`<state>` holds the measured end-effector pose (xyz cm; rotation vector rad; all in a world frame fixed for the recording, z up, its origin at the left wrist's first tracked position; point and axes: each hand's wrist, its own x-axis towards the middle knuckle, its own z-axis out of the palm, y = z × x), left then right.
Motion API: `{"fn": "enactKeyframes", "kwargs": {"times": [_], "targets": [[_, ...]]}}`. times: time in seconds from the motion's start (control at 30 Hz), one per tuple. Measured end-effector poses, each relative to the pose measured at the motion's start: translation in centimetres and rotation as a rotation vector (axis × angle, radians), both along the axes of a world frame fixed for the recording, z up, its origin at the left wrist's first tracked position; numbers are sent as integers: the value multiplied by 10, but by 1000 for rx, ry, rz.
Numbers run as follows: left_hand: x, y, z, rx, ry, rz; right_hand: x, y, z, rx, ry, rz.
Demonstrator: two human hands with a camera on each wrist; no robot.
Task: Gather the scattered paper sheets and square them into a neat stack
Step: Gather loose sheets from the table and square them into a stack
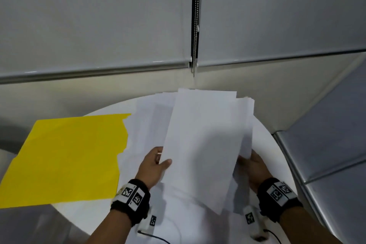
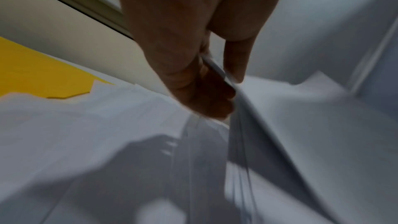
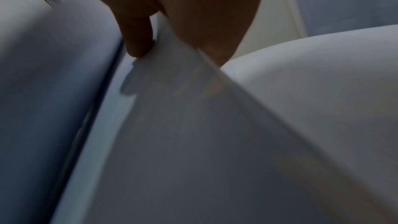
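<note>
I hold a bundle of white paper sheets (image 1: pixel 204 140) tilted up above a round white table (image 1: pixel 267 144). My left hand (image 1: pixel 156 164) pinches the bundle's left edge, thumb on top; in the left wrist view the left hand (image 2: pixel 217 81) has thumb and fingers closed on the sheet edges (image 2: pixel 239 125). My right hand (image 1: pixel 251 166) grips the right edge from beneath, mostly hidden by paper; in the right wrist view its thumb and fingers (image 3: pixel 140 43) clamp a sheet (image 3: pixel 193 125). More white sheets (image 1: pixel 146 125) lie fanned on the table under the bundle, their edges uneven.
A large yellow sheet (image 1: pixel 65 156) lies on the table's left side, overhanging its edge. Grey roller blinds with a bead chain (image 1: pixel 196 22) hang behind. A grey panel (image 1: pixel 324 144) stands close on the right. Cables run below my wrists.
</note>
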<state>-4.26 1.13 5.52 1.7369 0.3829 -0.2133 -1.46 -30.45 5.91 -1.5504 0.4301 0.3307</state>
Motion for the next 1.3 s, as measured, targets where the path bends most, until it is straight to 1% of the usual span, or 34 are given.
{"fn": "enactKeyframes", "kwargs": {"times": [0.07,0.17,0.23,0.27,0.33,0.43,0.5,0.57,0.6,0.67,0.77,0.83,0.9,1.0,1.1,1.2,1.3], "targets": [[-6,-7,-9,14,88,-108,3,10,14,45,-30,25],[-4,-13,-18,-84,142,-189,7,20,27,117,-27,7],[4,-15,-21,-124,111,-155,12,26,33,121,-12,-27],[8,-18,-16,-115,83,-122,13,29,37,103,-9,-9],[18,-24,-7,-35,63,-77,15,36,52,42,-60,89],[26,-33,-1,76,61,-87,13,47,63,-80,-82,222],[24,-39,-5,115,108,-144,9,49,49,-190,-50,239],[19,-43,-16,183,168,-250,3,43,25,-242,54,189],[17,-45,-23,223,186,-307,-1,39,13,-235,109,145],[15,-48,-38,245,220,-356,-7,29,-6,-223,178,78],[13,-60,-48,224,232,-383,-8,10,-21,-215,231,-44],[13,-67,-53,221,217,-390,-6,-1,-27,-129,243,-157],[16,-72,-57,226,228,-397,-1,-16,-35,-79,249,-218],[25,-78,-61,262,261,-415,4,-38,-61,-144,262,-229],[31,-88,-63,288,274,-446,4,-49,-90,-204,261,-167],[33,-100,-66,312,289,-502,0,-42,-77,-285,187,-84],[38,-103,-69,321,244,-458,1,-44,-60,-351,115,-52]]}}
